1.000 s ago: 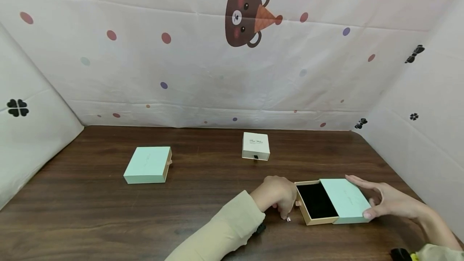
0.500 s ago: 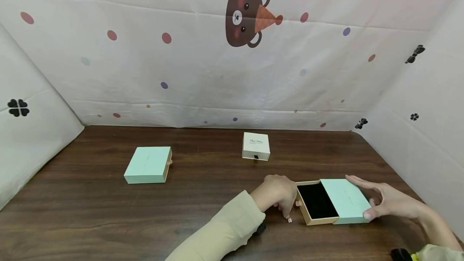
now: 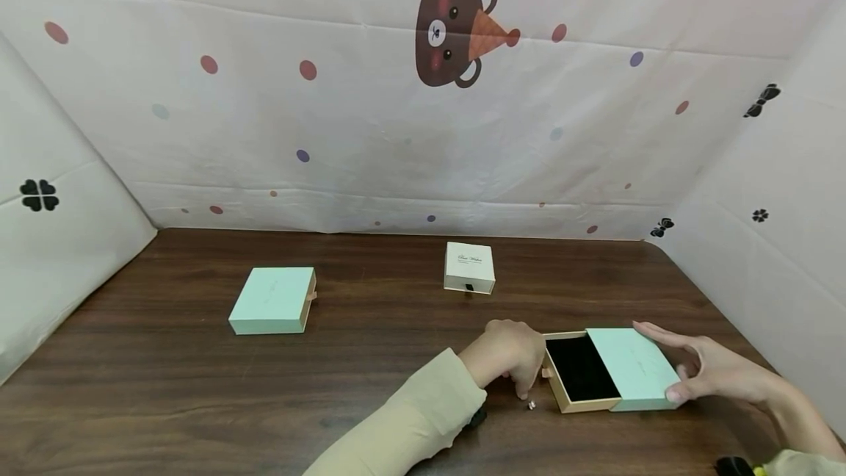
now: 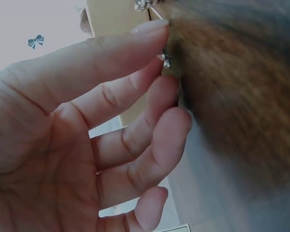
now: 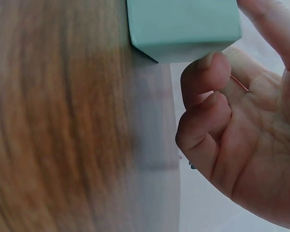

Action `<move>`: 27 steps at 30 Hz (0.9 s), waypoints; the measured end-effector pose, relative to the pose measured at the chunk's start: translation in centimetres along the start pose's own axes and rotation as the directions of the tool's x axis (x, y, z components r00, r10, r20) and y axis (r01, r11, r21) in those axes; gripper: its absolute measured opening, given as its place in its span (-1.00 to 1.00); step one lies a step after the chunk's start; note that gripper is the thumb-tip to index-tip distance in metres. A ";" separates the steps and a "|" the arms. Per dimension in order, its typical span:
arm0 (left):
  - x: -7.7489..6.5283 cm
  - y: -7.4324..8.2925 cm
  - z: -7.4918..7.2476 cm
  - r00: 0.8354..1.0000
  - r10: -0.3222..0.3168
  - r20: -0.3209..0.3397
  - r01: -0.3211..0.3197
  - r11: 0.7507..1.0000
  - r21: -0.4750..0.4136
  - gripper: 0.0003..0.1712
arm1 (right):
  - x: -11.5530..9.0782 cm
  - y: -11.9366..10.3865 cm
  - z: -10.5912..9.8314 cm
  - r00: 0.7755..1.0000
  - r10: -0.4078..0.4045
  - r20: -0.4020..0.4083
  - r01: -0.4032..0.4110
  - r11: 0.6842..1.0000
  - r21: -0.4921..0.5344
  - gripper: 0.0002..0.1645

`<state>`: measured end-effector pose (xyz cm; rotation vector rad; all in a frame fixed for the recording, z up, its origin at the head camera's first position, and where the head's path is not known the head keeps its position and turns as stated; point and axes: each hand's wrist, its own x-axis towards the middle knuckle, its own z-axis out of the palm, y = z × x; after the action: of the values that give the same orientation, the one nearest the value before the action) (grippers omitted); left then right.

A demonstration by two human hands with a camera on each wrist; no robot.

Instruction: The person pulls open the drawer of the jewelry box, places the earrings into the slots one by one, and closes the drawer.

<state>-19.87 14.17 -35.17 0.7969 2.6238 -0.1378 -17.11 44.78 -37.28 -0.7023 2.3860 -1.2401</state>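
Note:
My left hand reaches down in front of the drawer end of a mint-green drawer box. In the left wrist view, a small sparkling stud earring shows between its thumb and forefinger. Another sparkling stud with a thin pin appears just past the thumb. The head view shows one small stud right by the fingertips, close over the table. My right hand grips the sleeve at its right end, thumb at the near corner and fingers at the far edge. The black-lined cream drawer is pulled out leftward about halfway.
A second mint-green box, closed, sits at the left of the brown wooden table. A small white box with a black tab stands at the back middle. Patterned white sheeting walls the table at the back and sides.
The stud by the left fingertips shows slightly lower and farther right, with a small gap from the fingertip in the head view. My right hand keeps its grip; the whole view shifts slightly.

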 end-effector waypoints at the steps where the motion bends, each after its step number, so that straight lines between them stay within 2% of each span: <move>1: 0.0 0.0 -0.1 1.000 0.003 -0.008 -0.003 1.000 0.000 -0.72 | 0.0 0.0 0.0 1.000 -0.003 -0.002 0.003 1.000 -0.004 0.03; 8: -0.1 -0.5 -0.4 0.997 0.042 -0.058 -0.044 0.998 -0.040 -0.71 | -0.1 0.0 0.1 1.000 0.008 -0.010 -0.008 1.000 0.000 0.03; 17: -0.1 -0.7 -0.5 0.995 0.067 -0.076 -0.073 0.995 -0.071 -0.64 | -0.1 0.1 0.0 1.000 0.014 0.005 -0.014 1.000 0.013 0.04; 27: -0.3 -0.8 -0.8 0.993 0.108 -0.049 -0.111 0.991 -0.079 -0.49 | 0.0 0.0 0.0 1.000 0.004 0.012 -0.004 1.000 0.023 0.03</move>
<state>-20.32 13.52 -34.36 0.9232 2.6017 0.0174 -17.10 44.84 -37.28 -0.6950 2.3589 -1.2567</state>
